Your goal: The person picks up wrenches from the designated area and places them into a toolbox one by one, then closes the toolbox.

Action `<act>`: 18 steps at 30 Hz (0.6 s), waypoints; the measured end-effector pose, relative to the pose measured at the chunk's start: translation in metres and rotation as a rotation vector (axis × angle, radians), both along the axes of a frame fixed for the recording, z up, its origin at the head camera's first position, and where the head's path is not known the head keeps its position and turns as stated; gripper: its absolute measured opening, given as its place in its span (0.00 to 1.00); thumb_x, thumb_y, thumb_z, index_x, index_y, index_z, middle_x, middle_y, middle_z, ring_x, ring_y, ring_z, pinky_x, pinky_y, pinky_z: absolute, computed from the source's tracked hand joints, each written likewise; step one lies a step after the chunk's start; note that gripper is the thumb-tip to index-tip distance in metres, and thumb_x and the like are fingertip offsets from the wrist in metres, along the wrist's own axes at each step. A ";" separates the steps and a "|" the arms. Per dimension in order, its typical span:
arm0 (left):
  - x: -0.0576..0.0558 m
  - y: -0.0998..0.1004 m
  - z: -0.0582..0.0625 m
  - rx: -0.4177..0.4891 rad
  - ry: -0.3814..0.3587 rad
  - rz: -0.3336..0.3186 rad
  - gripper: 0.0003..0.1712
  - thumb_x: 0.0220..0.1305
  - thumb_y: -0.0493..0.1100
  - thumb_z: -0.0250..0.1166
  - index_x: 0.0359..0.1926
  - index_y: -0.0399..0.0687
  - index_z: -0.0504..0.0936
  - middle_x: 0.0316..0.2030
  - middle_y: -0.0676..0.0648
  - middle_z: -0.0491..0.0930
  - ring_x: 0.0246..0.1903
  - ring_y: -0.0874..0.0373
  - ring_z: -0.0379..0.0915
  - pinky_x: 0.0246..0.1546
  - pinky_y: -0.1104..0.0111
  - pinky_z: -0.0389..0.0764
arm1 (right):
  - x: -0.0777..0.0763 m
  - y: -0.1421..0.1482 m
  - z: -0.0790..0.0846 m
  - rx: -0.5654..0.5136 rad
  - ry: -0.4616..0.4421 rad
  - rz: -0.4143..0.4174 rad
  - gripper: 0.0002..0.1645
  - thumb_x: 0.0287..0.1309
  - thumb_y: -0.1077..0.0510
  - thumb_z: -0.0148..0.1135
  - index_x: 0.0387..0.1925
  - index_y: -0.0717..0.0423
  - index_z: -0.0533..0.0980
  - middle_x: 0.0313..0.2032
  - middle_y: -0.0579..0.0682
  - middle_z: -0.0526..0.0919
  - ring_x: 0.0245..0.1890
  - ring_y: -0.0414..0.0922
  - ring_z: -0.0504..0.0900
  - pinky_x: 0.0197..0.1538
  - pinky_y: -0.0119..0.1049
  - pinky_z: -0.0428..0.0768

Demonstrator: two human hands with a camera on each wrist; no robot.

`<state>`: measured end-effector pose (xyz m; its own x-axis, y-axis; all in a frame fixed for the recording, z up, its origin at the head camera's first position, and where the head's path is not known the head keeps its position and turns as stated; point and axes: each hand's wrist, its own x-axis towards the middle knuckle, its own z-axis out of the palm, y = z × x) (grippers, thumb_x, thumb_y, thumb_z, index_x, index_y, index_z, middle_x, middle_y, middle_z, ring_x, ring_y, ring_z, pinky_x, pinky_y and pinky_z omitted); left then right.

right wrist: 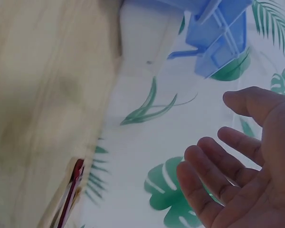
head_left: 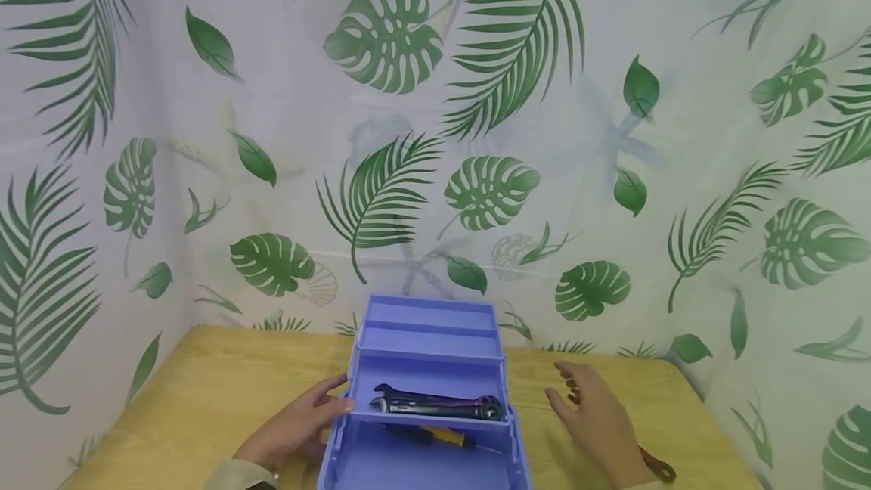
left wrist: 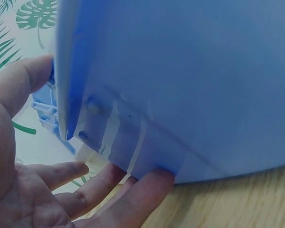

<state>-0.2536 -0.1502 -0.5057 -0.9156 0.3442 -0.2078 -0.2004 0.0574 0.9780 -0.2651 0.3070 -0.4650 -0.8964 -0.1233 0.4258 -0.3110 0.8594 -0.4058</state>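
A blue toolbox [head_left: 422, 467] stands with its tiered trays raised and folded back. Wrenches [head_left: 435, 404] lie across the lower raised tray. Beneath that tray, in the bottom compartment, is a screwdriver [head_left: 435, 435] with a black and yellow handle, partly covered by the tray's edge. My left hand [head_left: 296, 422] touches the toolbox's left side, its thumb at the tray's corner and its fingers extended along the outer wall [left wrist: 204, 95]. To the right of the box, my right hand [right wrist: 237, 180] is held above the table with relaxed fingers and nothing in them.
A reddish-brown handled tool [head_left: 656, 466] lies on the wooden table [head_left: 258, 361], partly hidden by my right hand and forearm. Behind and at both sides, a white leaf-print cloth [head_left: 272, 112] borders the table.
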 end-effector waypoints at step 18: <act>0.000 0.002 -0.001 -0.007 0.000 0.003 0.49 0.73 0.58 0.63 0.81 0.41 0.50 0.62 0.31 0.73 0.56 0.37 0.78 0.42 0.41 0.87 | 0.004 0.111 -0.008 0.271 -0.591 -0.151 0.31 0.62 0.49 0.68 0.51 0.75 0.75 0.46 0.70 0.82 0.48 0.68 0.81 0.49 0.63 0.82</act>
<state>-0.2541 -0.1484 -0.5071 -0.9167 0.3401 -0.2097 -0.2001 0.0634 0.9777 -0.2609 0.4177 -0.4730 -0.9852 -0.0120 -0.1710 0.0290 0.9716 -0.2349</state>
